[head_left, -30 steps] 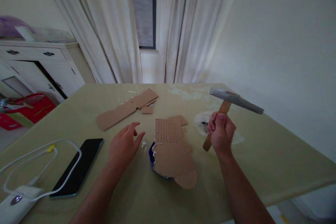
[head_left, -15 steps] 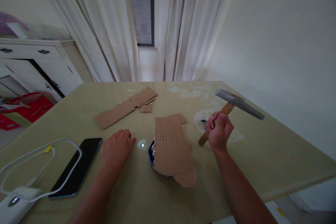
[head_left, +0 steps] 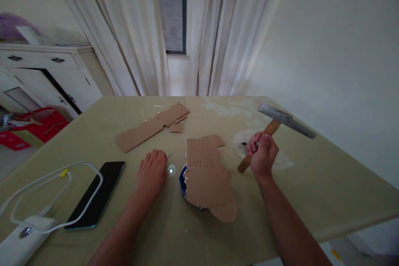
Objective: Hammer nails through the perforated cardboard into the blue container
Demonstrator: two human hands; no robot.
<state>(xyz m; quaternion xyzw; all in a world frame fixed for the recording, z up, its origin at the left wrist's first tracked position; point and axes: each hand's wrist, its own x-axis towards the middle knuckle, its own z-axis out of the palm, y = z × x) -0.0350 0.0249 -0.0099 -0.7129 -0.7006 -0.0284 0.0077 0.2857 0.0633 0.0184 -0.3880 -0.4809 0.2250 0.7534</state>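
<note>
My right hand (head_left: 262, 153) grips the wooden handle of a hammer (head_left: 285, 119), holding its grey metal head raised above the table to the right. My left hand (head_left: 151, 173) rests on the table with its fingers pinched on a small thin nail (head_left: 168, 157). Just right of it lies a piece of brown cardboard (head_left: 205, 174) punched with rows of small holes, resting on a blue round object (head_left: 182, 179). A small shiny spot (head_left: 171, 170) sits between my left hand and the cardboard.
Longer cardboard strips (head_left: 152, 125) lie further back. A black phone (head_left: 97, 194) and a white cable (head_left: 50, 183) with a white device (head_left: 18, 241) lie at the left. A clear plastic bag (head_left: 280, 158) is behind my right hand. White cabinet and curtains stand beyond the table.
My left hand went from open and reaching to closed on the table, pinching a small nail. The right hand keeps the hammer raised, nearly unmoved.
</note>
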